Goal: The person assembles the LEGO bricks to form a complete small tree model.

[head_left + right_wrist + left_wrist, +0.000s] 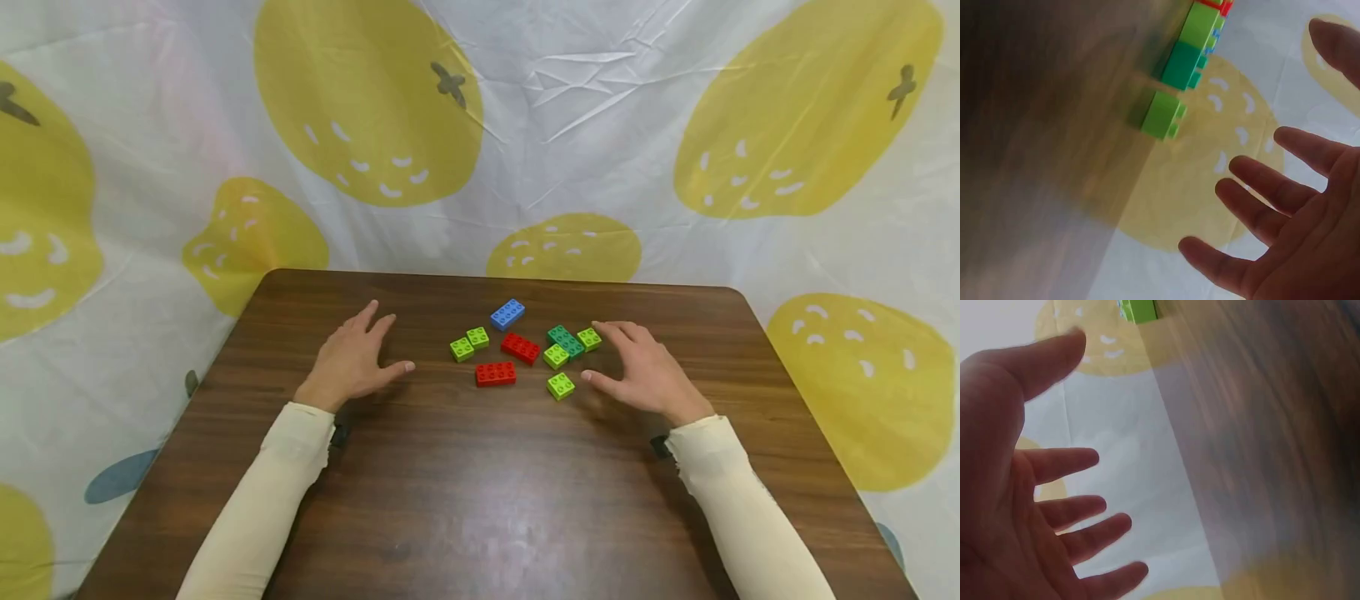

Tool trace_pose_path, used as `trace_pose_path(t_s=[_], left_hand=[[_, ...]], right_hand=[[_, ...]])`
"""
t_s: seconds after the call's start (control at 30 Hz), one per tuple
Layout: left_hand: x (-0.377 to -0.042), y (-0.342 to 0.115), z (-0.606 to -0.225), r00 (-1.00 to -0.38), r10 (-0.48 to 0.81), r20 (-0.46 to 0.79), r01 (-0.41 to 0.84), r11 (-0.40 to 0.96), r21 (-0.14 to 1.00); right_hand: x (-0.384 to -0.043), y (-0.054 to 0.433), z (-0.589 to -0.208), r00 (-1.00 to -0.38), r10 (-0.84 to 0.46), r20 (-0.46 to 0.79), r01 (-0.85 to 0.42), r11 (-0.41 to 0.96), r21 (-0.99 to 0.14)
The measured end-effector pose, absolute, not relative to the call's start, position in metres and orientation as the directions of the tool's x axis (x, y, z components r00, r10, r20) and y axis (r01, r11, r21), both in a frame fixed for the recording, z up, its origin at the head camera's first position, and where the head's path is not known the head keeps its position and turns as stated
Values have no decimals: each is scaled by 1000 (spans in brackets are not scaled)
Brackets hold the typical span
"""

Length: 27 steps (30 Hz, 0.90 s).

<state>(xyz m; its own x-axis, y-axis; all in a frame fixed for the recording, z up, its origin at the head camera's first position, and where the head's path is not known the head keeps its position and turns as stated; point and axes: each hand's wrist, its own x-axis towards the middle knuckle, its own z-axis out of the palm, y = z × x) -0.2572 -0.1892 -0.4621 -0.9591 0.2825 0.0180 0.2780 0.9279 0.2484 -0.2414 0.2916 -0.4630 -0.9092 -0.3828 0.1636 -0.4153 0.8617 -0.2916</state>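
Loose toy building bricks lie in a group between the two hands. A blue brick (507, 314) is farthest back, and a red brick (521, 348) lies in front of it with another red brick (496, 374) nearer. Two lime bricks (462, 349) sit at the group's left. On the right, a dark green brick (566, 341) has lime bricks (556, 357) close beside it, and a lone lime brick (560, 386) lies nearest the front. My left hand (352, 360), fingers spread, holds nothing left of the bricks. My right hand (643, 372) spreads its fingers just right of them, also holding nothing.
The bricks lie on a dark wood-grain table (480, 483) with rounded far corners. Behind it hangs a white curtain (570, 150) printed with yellow fruit, close along the table's far edge.
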Motion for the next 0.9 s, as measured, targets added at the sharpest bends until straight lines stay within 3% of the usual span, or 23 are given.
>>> trace_pose_path(t_s=[0.47, 0.9], left_hand=[[-262, -168, -473, -952, 293, 93, 307, 885, 349], [-276, -151, -486, -959, 270, 85, 274, 809, 520]], right_hand=[[-243, 269, -469, -857, -477, 194, -509, 731, -454], [-244, 261, -480, -855, -497, 146, -482, 659, -578]])
